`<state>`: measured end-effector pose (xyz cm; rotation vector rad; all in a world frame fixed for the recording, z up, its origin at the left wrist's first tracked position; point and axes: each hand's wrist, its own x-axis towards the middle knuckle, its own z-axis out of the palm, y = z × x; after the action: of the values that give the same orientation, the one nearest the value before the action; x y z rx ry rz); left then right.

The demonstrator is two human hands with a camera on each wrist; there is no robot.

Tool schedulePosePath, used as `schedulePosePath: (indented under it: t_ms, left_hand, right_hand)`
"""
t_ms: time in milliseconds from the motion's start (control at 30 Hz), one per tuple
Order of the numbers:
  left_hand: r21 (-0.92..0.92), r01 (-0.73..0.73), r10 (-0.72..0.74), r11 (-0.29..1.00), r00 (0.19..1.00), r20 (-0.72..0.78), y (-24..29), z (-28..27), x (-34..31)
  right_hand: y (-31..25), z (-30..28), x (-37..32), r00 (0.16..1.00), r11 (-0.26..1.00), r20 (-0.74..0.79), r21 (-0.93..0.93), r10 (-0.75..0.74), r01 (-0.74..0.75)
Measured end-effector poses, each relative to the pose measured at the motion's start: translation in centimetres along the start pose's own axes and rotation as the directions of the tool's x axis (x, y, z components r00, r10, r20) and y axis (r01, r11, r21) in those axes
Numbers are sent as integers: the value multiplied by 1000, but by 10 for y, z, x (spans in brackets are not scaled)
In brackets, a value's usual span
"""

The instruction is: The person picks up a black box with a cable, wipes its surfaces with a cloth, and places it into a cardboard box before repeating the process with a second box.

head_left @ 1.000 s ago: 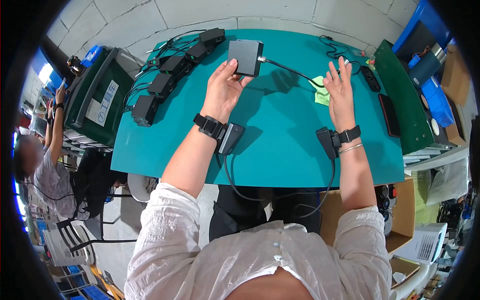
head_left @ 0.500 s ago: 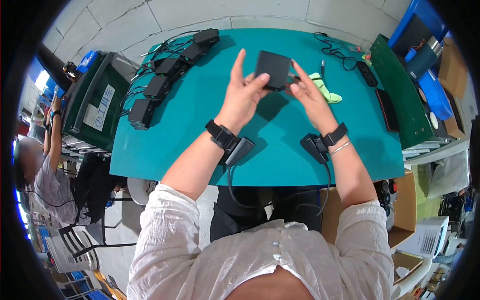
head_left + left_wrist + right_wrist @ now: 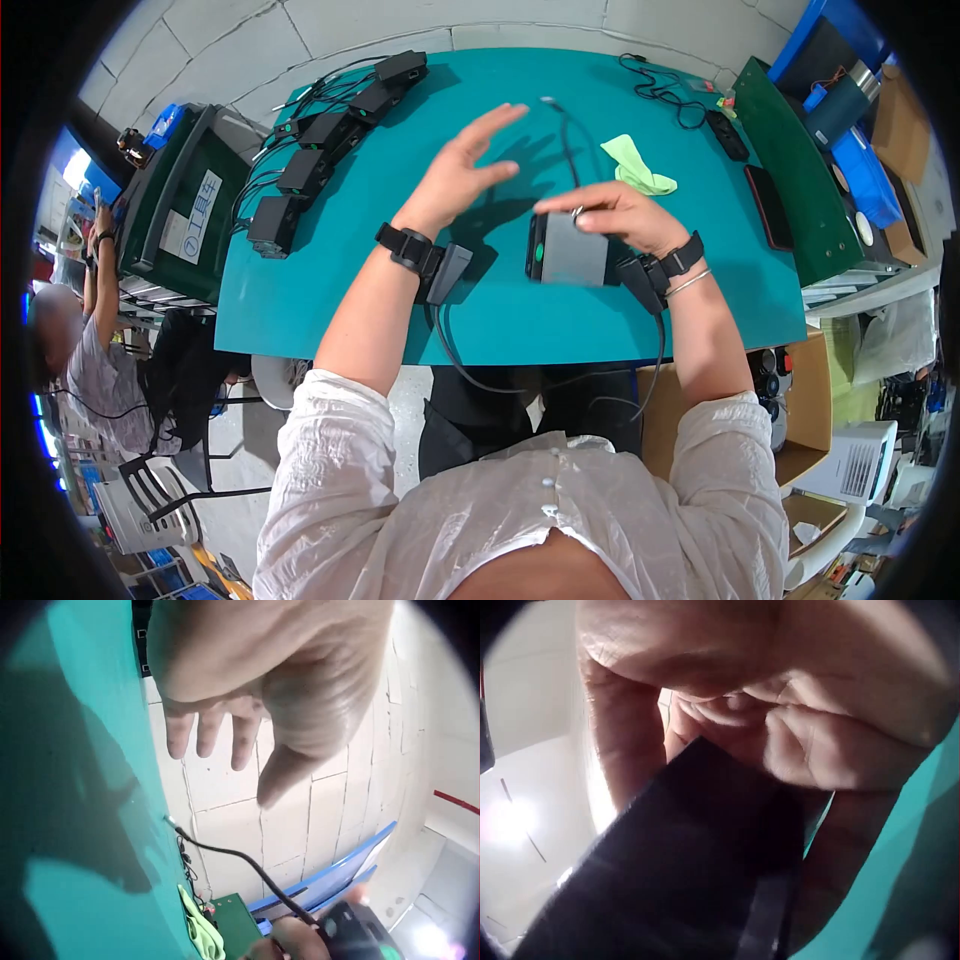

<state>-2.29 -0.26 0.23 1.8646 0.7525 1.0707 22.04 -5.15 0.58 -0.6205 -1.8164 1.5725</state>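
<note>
My right hand (image 3: 632, 216) grips a square black box (image 3: 578, 252) over the front middle of the table, its flat face catching the light and a green mark on its side. A black cable (image 3: 568, 150) runs from the box's far edge to a metal tip. In the right wrist view the dark box (image 3: 682, 847) fills the lower middle, with the fingers curled round it. My left hand (image 3: 455, 180) hovers to the left of the box, thumb and fingers spread and holding nothing. The left wrist view shows the same loose fingers (image 3: 244, 739).
Several similar black boxes (image 3: 305, 172) with cables stand in a row at the table's left. A light green cloth (image 3: 638, 168) lies right of the cable. Along the right side are a black cord, a power strip (image 3: 727, 136) and a phone (image 3: 768, 207). Another person sits far left.
The box has come toward the body and been turned, passing from the left hand into the right. The left hand has let go and drawn away to the left.
</note>
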Motion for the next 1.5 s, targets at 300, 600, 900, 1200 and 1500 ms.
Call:
schedulePosePath:
  t_ms: [300,600,900,1200,1500]
  left_hand:
    - [452,-123,102,884,992,71,-10,-9,4]
    - [358,351,-353,866,934,-60,4,-39,1]
    - [-623,242,-188,744,970,153,1,-50,-10]
    - [-958,124,223,257,957,184,-12,-42,-11]
    - [-812,-96,80,575,995,-61,10,-25,1]
  right_hand:
    - [-11,4,-4,985,989,150,-135,81,-61]
    - [-5,-49,-30,979,994,-206,104,-10,32]
    - [8,-58,-28,920,967,-389,213,-44,137]
    - [23,-50,-20,973,928,-224,346,-60,137]
    - [13,-34,-7,948,830,-314,513,-55,219]
